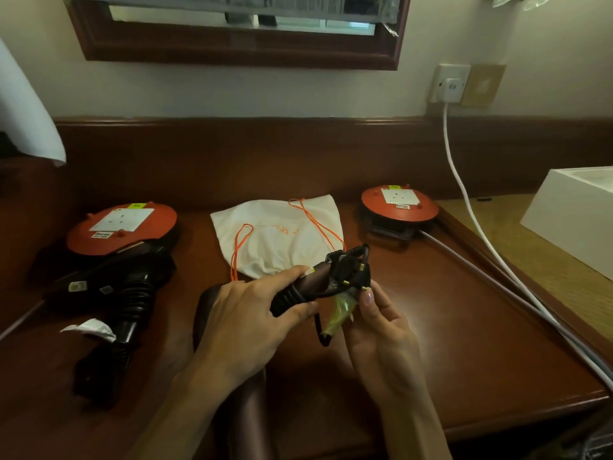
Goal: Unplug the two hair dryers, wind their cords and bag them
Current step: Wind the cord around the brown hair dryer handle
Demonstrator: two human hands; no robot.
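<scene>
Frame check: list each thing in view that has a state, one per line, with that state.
Left hand: gripping the held hair dryer's handle.
Right hand: pinching the cord by the plug.
Held hair dryer: unplugged, cord wound round the handle.
Plug: free, pins exposed.
Second hair dryer: lying on the desk, not bagged.
Drawstring bag: flat, holds neither dryer.
Left reel socket: vacant.
Right reel socket: vacant.
Wall socket: white plug in.

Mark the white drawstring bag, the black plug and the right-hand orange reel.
white drawstring bag [282, 240], head view, middle of the cloth
black plug [348, 268], head view, plug body
right-hand orange reel [399, 205], head view, top face
</scene>
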